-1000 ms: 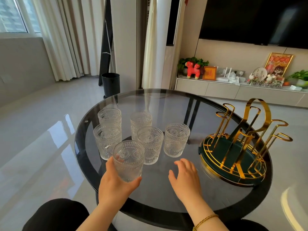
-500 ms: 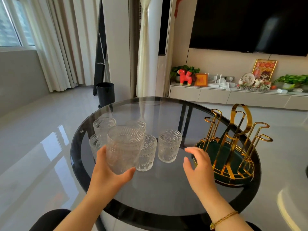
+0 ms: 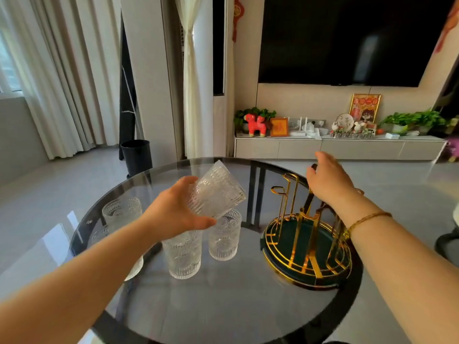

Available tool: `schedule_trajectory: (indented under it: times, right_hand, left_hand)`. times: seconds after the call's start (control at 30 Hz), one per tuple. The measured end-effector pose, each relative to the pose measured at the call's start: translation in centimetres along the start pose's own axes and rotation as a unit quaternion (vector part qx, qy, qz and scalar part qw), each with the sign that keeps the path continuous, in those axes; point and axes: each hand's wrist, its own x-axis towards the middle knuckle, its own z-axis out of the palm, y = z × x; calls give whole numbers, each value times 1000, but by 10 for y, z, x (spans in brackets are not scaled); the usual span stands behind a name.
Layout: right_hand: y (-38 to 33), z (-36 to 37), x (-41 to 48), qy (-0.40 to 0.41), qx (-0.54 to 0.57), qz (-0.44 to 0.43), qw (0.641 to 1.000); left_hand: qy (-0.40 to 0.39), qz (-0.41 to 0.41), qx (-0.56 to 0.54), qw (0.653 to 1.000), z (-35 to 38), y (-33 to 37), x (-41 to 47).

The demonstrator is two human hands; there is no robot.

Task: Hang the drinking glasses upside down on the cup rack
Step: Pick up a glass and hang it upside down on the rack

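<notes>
My left hand (image 3: 173, 212) is shut on a clear patterned drinking glass (image 3: 218, 192), held tilted on its side above the table, left of the rack. The cup rack (image 3: 293, 247) has gold pegs on a round dark green tray and stands on the right of the table. My right hand (image 3: 327, 180) is closed over the rack's top handle and hides it. Several more glasses stand upright on the table, among them one at the left (image 3: 121, 212), one near the middle (image 3: 185, 254) and one beside it (image 3: 224, 237). My left forearm covers part of another.
The round glass table (image 3: 223, 306) has a black rim close to me. A black bin (image 3: 137, 157) stands on the floor behind it. A low TV cabinet (image 3: 335, 147) with ornaments and plants runs along the far wall.
My left hand lifted the glass from the table and tipped it sideways toward the rack. My right hand moved from the tabletop up to the top of the rack.
</notes>
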Motion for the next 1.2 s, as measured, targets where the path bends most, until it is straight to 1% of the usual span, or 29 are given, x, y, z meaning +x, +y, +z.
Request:
schedule_trajectory:
  times: [0.03, 0.1, 0.17, 0.23, 0.3, 0.4, 0.53, 0.67, 0.87, 0.97, 1.1, 1.2]
  right_hand:
    - [1, 0, 3, -16, -5, 13, 1000]
    - [2, 1, 7, -23, 2, 26, 999]
    - [4, 3, 7, -12, 10, 21, 1000]
    - [6, 5, 6, 3, 9, 9, 1000]
    - [9, 7, 5, 12, 16, -1, 1000]
    - [12, 7, 6, 16, 29, -10, 999]
    - [16, 9, 7, 12, 46, -18, 999]
    - [18, 9, 8, 14, 59, -30, 998]
    - [19, 9, 7, 16, 66, -47, 997]
    - [19, 8, 7, 14, 66, -50, 996]
    - [19, 9, 6, 13, 73, -46, 996]
    - [18, 8, 6, 12, 79, -41, 996]
  left_hand:
    - [-7, 12, 37, 999, -2, 7, 8]
    - [-15, 44, 134, 990, -4, 21, 25]
    - [-23, 85, 232, 969, -4, 35, 43]
    - [-35, 119, 307, 944, -4, 48, 63]
    - [-50, 138, 346, 927, -3, 60, 83]
    - [-76, 141, 384, 909, 2, 81, 111]
    - [-135, 122, 374, 909, 15, 104, 143]
    - [-163, 119, 354, 913, 25, 117, 164]
    - [-208, 159, 372, 890, 47, 120, 183]
    - [-209, 156, 364, 894, 51, 120, 188]
    - [-202, 152, 325, 911, 55, 121, 193]
    - [-192, 153, 315, 917, 63, 124, 194]
